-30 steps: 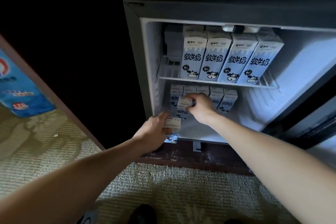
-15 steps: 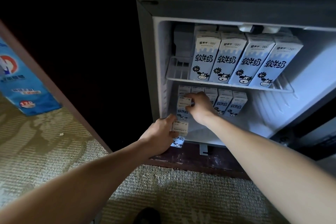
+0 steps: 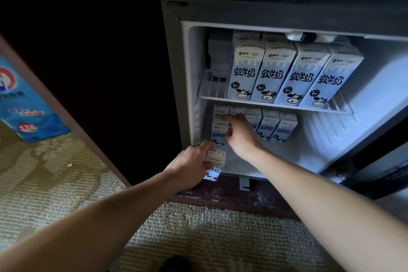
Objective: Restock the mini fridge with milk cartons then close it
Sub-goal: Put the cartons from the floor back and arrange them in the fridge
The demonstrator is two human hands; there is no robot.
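The mini fridge stands open in front of me. Several tall blue-and-white milk cartons line its wire upper shelf. A row of small cartons stands at the back of the lower compartment. My right hand reaches into that compartment and holds a small carton at the left end, fingers on its top. My left hand grips another small carton at the fridge's front lower lip, just outside the left wall.
The fridge door hangs open at the right. A dark wooden base runs under the fridge, with woven carpet in front. A blue printed box lies at far left beside a wooden edge.
My right hand has pushed its small carton further back into the lower compartment at the left end. My left hand stays at the front lip with its carton.
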